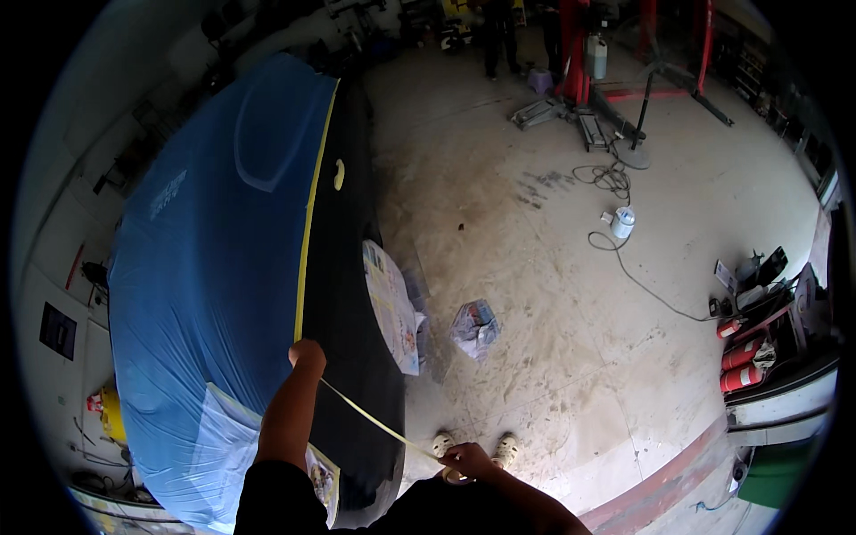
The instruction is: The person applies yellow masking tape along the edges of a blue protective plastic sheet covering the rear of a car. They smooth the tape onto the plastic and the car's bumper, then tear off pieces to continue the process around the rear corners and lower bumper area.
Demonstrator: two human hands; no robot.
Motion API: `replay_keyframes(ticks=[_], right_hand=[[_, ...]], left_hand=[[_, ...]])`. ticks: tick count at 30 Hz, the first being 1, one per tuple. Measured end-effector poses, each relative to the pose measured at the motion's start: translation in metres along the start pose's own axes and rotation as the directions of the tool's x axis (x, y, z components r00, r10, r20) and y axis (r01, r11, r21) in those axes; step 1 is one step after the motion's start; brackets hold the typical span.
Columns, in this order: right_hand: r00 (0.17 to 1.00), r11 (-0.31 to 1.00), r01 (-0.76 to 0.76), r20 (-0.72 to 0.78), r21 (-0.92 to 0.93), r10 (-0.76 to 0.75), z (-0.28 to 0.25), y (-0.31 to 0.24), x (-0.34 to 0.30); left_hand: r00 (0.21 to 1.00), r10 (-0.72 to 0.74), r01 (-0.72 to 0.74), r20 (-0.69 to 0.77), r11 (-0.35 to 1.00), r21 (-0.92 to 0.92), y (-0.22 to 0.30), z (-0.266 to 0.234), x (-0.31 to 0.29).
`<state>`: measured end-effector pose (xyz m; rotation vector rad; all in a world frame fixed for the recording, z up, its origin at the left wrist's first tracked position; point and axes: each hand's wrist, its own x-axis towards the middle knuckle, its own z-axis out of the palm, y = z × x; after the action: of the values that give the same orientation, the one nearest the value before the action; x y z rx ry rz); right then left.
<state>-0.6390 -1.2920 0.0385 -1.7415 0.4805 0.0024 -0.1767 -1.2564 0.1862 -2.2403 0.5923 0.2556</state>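
Dusty garage floor (553,267) spread beside one black car side (349,214). The right hand (465,460) pinched one narrow, pale-yellow tape (366,412), stretched taut to the left hand (308,355) at one blue sheet's (223,241) edge; whether that hand gripped or pressed, I couldn't tell. Nearby were two pale shoes (506,450), one crumpled paper bundle (475,328); farther, one white bucket (623,222).

Def an auto body shop imo, prob the paint/prep side. Big dark car (343,259) on the left is masked w/ a blue sheet (214,250), yellow tape (308,223) along its edge & printed paper (390,299) lower down. Far right there's a red steel post (572,49), looks like part of a lift, w/ floor jacks (539,113) nearby. Stained floor (553,374), cable (655,301) across it, red extinguishers (742,357) on the right.
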Motion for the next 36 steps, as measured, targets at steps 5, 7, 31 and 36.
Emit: replay_keyframes(ticks=[5,7,31,36], right_hand=[[1.0,0.998,-0.03,-0.005,0.05,0.03,0.0,-0.008,-0.004],[1.0,0.998,-0.021,0.008,0.058,0.02,0.0,-0.013,-0.005],[0.937,0.974,-0.221,-0.29,-0.055,0.197,-0.021,-0.043,-0.026],[0.933,0.955,-0.256,-0.294,-0.147,0.205,-0.024,-0.069,-0.031]], left_hand=[[0.994,-0.106,0.106,0.001,0.988,-0.113,-0.008,0.017,0.011],[0.99,-0.14,0.137,-0.007,0.976,-0.172,-0.005,0.018,0.01],[0.959,-0.283,-0.163,-0.017,-0.5,-0.85,0.106,0.141,-0.177],[0.883,0.469,0.463,-0.022,-0.879,-0.114,0.11,0.151,-0.161]])
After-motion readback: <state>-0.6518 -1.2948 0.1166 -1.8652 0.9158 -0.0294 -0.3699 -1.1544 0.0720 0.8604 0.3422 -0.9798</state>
